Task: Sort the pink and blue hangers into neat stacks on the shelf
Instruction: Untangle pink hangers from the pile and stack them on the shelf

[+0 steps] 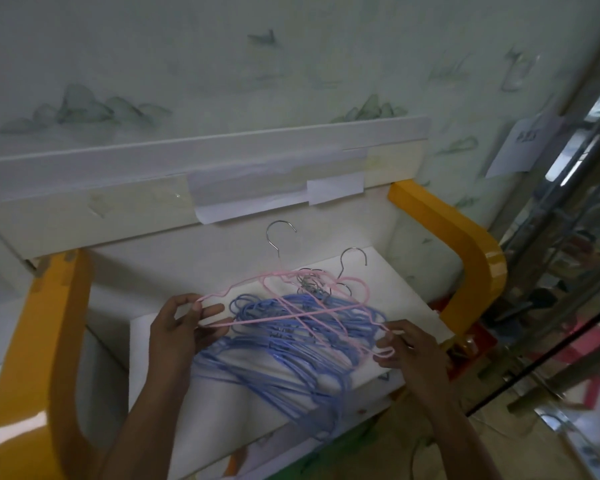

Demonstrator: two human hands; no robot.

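While the white shelf (406,299) between its two yellow side arms (465,251) carries the whole tangle, the big story is the blue hangers (291,362), a loose sprawling heap spilling toward the front edge, nowhere near a neat stack yet. On top of them lie the pink hangers (312,311), two by the look of it, crossed over each other with their steel hooks (280,233) pointing to the back wall. The left hand (179,327) pinches the left end of one pink hanger between thumb and fingers; the right hand (413,344) curls its fingertips round the lower right end of another. Good position, I'd say: lift both pinks straight up and level so their shoulders don't snag the blue wires beneath, line the hooks up together, then set them down clear of the blue heap. Smallest of all, a paper sheet (520,147) taped on the right wall bears dark writing, but it's too blurred to read.
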